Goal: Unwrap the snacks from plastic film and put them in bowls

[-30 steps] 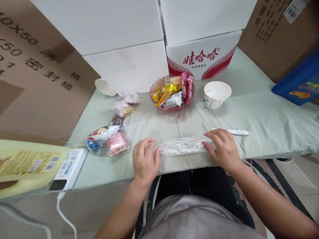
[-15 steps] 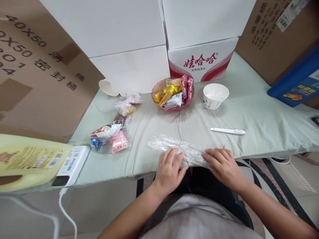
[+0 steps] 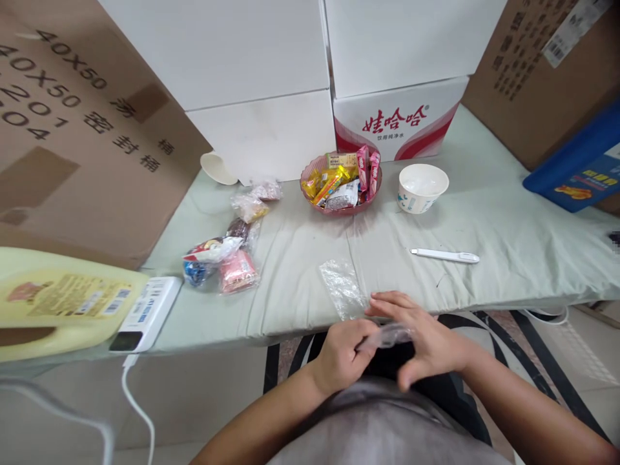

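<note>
A clear plastic bag (image 3: 343, 289) lies at the front edge of the green-covered table (image 3: 484, 219), one end hanging off toward me. My left hand (image 3: 343, 354) pinches that near end with closed fingers, just below the table edge. My right hand (image 3: 420, 337) also holds the bag's end (image 3: 393, 334), thumb underneath and fingers curled over it. Both hands sit close together above my lap.
A pink bowl of wrapped snacks (image 3: 341, 181) and a white paper bowl (image 3: 422, 186) stand at the back. A white pen-like tool (image 3: 445, 256) lies to the right. Filled snack bags (image 3: 223, 258) lie to the left, beside a white device (image 3: 146, 312) and a yellow jug (image 3: 62, 310). Cardboard boxes surround the table.
The bag lay stretched lengthwise under both hands. My hands have drawn together and back off the table edge, turning the bag so one end points toward me.
</note>
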